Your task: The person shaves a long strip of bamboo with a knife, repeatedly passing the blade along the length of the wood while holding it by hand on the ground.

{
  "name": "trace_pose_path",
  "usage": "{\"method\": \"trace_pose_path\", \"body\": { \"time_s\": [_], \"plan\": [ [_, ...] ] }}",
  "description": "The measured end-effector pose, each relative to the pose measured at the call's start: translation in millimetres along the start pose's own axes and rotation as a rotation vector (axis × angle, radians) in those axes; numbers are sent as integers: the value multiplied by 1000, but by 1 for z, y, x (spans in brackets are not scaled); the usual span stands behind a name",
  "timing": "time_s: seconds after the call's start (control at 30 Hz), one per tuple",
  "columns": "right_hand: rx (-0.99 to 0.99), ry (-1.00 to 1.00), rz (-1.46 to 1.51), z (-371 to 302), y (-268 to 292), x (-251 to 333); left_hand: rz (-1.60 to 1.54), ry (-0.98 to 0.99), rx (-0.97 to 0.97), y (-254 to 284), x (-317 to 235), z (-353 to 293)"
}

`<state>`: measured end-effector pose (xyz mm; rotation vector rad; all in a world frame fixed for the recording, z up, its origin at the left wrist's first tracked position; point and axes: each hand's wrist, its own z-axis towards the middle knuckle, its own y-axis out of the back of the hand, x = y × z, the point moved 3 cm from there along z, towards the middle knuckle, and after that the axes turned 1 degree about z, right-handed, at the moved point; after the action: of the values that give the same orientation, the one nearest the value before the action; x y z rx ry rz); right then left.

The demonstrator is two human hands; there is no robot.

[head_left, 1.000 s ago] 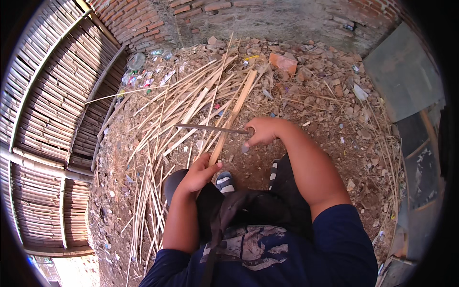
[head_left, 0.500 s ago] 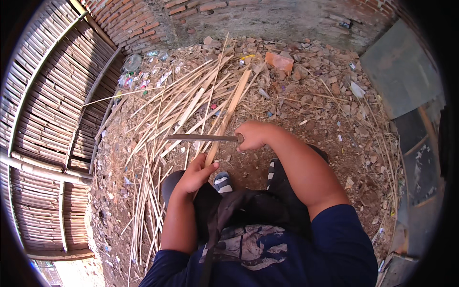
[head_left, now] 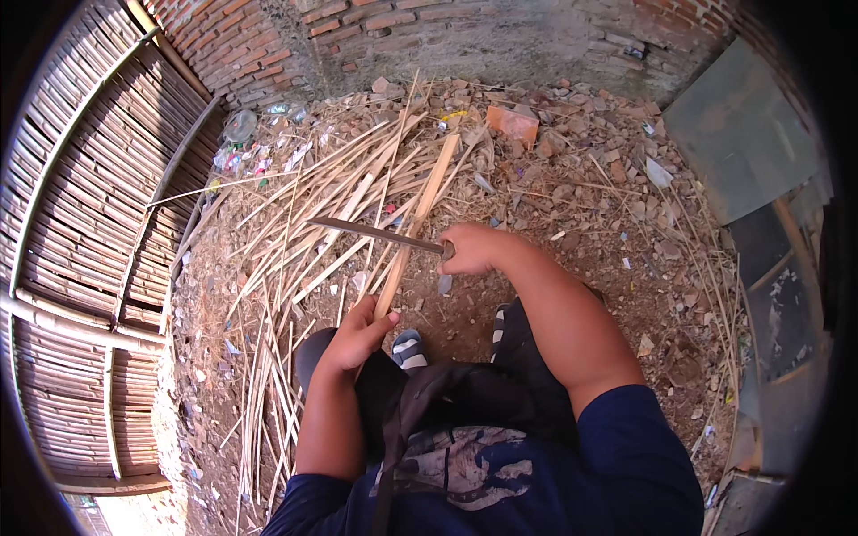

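My left hand (head_left: 360, 333) is closed round the near end of a long pale bamboo strip (head_left: 432, 189), thumb on top. The strip slants away from me, its far end up over the pile of cut strips. In my right hand (head_left: 467, 249) is the handle of a machete (head_left: 380, 234) with a long, narrow dark blade. That blade points left and tilts up toward its tip, crossing the bamboo strip about midway. Whether the edge touches the strip, I cannot tell.
Many thin bamboo strips (head_left: 353, 192) lie heaped ahead and to the left. Brick rubble and litter cover the ground, with an orange brick block (head_left: 513, 125) near the brick wall (head_left: 402, 45). A bamboo slat panel (head_left: 80, 179) stands left, grey sheets (head_left: 742, 134) right.
The machete's blade has swung from nearly level to tip-up, rising at its left end. My right hand has stayed almost in place, and the left keeps its grip on the strip.
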<state>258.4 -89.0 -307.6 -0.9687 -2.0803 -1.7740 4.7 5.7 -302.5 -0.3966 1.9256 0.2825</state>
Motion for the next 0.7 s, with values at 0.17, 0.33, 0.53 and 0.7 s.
{"method": "trace_pose_path", "body": {
  "time_s": [0.17,0.33,0.53,0.7],
  "plan": [
    [162,33,40,-6,-1,15,38,-17,-7,-4,-5,-2],
    [15,-278,324,-2,22,-37,88,-30,-13,-1,-4,0],
    [-23,-178,153,-7,16,-20,47,13,15,3,2,4],
    [177,14,-34,-12,-1,21,43,10,3,-2,-2,-1]
  ]
}}
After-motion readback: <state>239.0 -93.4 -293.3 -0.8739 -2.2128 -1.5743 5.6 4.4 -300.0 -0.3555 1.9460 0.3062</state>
